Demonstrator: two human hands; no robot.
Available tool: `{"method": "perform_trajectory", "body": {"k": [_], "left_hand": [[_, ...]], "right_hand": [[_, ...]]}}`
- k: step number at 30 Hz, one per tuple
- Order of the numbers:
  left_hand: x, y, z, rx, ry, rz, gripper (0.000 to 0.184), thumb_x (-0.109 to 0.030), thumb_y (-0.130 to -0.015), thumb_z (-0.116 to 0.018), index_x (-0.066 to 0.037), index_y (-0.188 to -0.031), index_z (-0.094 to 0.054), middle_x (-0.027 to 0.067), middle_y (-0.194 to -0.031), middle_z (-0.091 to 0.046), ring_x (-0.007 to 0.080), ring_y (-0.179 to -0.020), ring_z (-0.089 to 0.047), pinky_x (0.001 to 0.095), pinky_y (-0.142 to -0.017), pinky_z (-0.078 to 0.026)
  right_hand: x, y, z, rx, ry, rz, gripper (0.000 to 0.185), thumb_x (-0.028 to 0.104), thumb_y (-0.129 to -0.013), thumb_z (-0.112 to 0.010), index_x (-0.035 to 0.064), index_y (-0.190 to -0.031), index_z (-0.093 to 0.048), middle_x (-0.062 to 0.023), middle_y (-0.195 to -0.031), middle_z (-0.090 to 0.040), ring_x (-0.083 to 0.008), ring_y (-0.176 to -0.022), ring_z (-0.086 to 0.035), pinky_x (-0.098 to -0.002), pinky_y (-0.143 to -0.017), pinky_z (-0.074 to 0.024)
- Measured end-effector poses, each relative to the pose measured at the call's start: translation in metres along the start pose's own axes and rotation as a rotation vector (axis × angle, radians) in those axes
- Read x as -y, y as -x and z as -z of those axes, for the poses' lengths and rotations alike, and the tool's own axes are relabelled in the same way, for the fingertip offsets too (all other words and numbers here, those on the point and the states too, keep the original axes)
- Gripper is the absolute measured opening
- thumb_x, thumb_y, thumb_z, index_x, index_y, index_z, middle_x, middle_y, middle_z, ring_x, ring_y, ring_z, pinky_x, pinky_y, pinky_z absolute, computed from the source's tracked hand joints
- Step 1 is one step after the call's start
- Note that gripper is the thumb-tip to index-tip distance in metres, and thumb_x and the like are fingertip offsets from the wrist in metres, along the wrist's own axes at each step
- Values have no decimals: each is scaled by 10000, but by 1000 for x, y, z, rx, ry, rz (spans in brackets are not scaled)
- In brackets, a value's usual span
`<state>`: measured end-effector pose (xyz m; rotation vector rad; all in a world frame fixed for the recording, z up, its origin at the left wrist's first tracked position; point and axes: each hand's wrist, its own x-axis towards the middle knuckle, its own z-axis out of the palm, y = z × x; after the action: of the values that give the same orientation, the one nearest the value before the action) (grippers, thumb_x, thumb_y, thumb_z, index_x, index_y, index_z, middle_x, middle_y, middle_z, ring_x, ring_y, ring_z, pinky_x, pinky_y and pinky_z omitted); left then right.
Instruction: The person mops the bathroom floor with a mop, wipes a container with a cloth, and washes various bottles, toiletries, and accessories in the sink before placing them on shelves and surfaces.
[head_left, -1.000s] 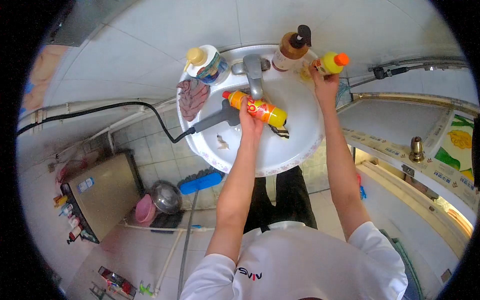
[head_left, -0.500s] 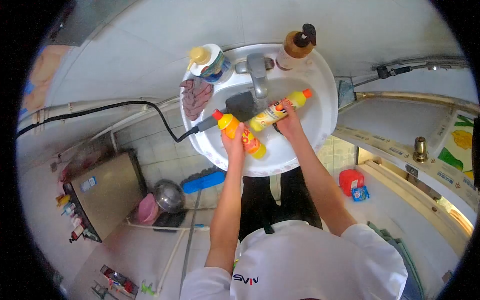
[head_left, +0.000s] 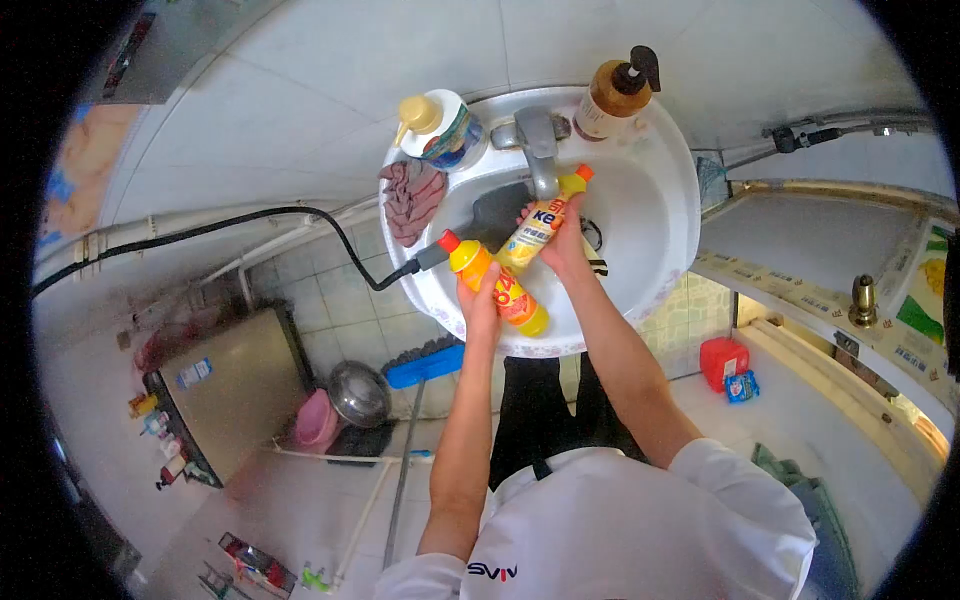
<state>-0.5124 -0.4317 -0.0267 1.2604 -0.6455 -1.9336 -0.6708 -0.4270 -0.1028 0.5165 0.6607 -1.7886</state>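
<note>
My left hand (head_left: pixel 482 306) is wrapped round an orange-and-yellow bottle (head_left: pixel 508 296) with a red cap, tilted over the front of the white sink (head_left: pixel 668 262). My right hand (head_left: pixel 565 243) grips a yellow bottle (head_left: pixel 536 234) with a pale label and an orange-red cap, slanted just below the faucet (head_left: pixel 541 150). The lower end of the yellow bottle comes close to the orange one; whether they touch I cannot tell. A dark grey flat-headed object (head_left: pixel 500 212) lies in the basin behind the bottles, partly covered by them.
On the sink's back rim stand a white pump bottle (head_left: pixel 447 140) and a brown pump bottle (head_left: pixel 607 105). A striped cloth (head_left: pixel 412 202) hangs at the left rim. A black cable (head_left: pixel 345 240) runs left. A blue broom (head_left: pixel 425 367) and metal bowl (head_left: pixel 359 394) are lower left.
The yellow bottle in my right hand has swung more upright, its cap nearer the faucet. The orange bottle stays in my left hand. The whole view has shifted slightly.
</note>
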Motion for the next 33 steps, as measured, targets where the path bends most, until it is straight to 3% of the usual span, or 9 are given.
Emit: {"method": "perform_trajectory", "body": {"k": [7, 9, 11, 13, 16, 23, 27, 31, 33], "left_hand": [[0, -13, -19, -9, -157, -52, 269, -167, -846, -624, -63, -1057, -495, 22, -871, -559, 99, -711, -556, 246, -621, -467], [3, -25, -29, 41, -159, 128, 251, -218, -854, -620, -60, -1020, -518, 18, -837, -570, 96, -691, -557, 243, -612, -462], [1, -27, -45, 69, -71, 217, 257, -241, -854, -621, -61, -1006, -520, 13, -811, -569, 101, -677, -559, 250, -598, -464], [25, -39, -45, 98, 2, 233, 257, -207, -837, -639, -65, -1008, -511, 22, -802, -562, 119, -684, -569, 264, -591, -472], [31, -35, -65, 82, 15, 255, 280, -131, -802, -660, -63, -1013, -489, 36, -794, -556, 142, -676, -572, 293, -589, -493], [57, -83, -72, 114, 279, 462, 165, -287, -848, -556, -130, -820, -513, 13, -727, -532, 162, -636, -537, 337, -556, -483], [49, -102, -73, 229, 265, 611, 200, -290, -771, -577, -103, -760, -507, 61, -769, -553, 233, -696, -543, 391, -690, -494], [55, -128, -65, 367, 203, 553, 230, -189, -720, -575, -49, -901, -548, 116, -946, -588, 264, -905, -567, 416, -830, -472], [46, -118, -73, 353, 118, 414, 253, -198, -759, -557, -42, -957, -541, 113, -964, -590, 268, -932, -569, 394, -831, -474]], "right_hand": [[16, 5, -3, -64, 133, 149, 670, 707, -813, -295, 113, -1052, -492, -90, -826, -572, -229, -733, -578, -415, -695, -498], [27, 6, 10, -57, 215, 65, 686, 723, -807, -262, 124, -1038, -505, -78, -830, -573, -216, -726, -580, -394, -692, -497], [32, 12, 26, 51, 205, 75, 496, 582, -862, -428, 120, -1020, -514, -53, -831, -573, -198, -718, -576, -347, -674, -495], [35, 28, 25, -38, 656, 223, 286, 291, -843, -623, 92, -1021, -519, -40, -855, -583, -171, -748, -581, -309, -680, -489], [52, 82, -8, -93, 959, 451, 413, 133, -719, -732, 53, -1061, -514, -46, -927, -592, -150, -830, -575, -287, -732, -481], [74, 160, -45, -146, 1331, 757, 448, 156, -689, -739, 47, -1062, -516, -63, -962, -589, -212, -895, -571, -317, -809, -465], [88, 195, -43, -84, 1572, 1249, 525, 151, -624, -760, 43, -1069, -505, -114, -1093, -522, -276, -1068, -470, -370, -924, -382], [89, 216, -44, -251, 1294, 1240, 532, 176, -632, -769, 41, -1075, -506, -112, -1062, -548, -271, -1023, -513, -368, -887, -411], [92, 236, -46, -276, 977, 955, 520, 200, -648, -770, 38, -1070, -513, -125, -1021, -580, -263, -971, -557, -360, -855, -436]]}}
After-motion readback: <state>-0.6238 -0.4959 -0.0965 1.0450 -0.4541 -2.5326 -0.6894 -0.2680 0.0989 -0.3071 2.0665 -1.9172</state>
